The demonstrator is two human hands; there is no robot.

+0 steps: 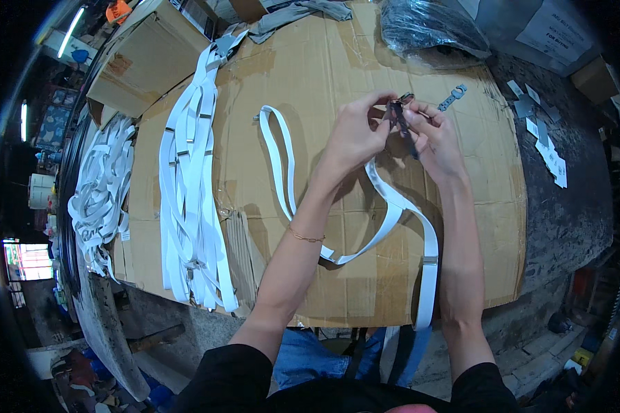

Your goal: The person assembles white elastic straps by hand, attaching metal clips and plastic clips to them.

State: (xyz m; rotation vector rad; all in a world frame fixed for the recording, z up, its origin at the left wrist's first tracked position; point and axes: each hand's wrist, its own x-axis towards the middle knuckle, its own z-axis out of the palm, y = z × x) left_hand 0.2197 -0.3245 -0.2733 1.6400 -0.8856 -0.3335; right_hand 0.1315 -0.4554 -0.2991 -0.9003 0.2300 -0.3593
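A pair of white elastic suspenders (381, 237) lies in loops over the cardboard, with a Y-shaped join and metal sliders. Its upper end runs up under my hands. My left hand (357, 134) and my right hand (435, 143) meet above it, fingers pinched together. Between them is a short dark strip (402, 125) that seems to have holes, with a small shiny piece at its top. Fingers hide just how the strip and the suspenders' end meet. To the right of my right hand lies a grey strip with holes (453, 98).
A long bundle of white suspenders (191, 179) lies to the left. Past it hangs a tangled white pile (102, 189). A cardboard box (143, 58) stands at far left, and a clear plastic bag (430, 31) at the back. White and grey tags (548, 148) lie on the dark tabletop.
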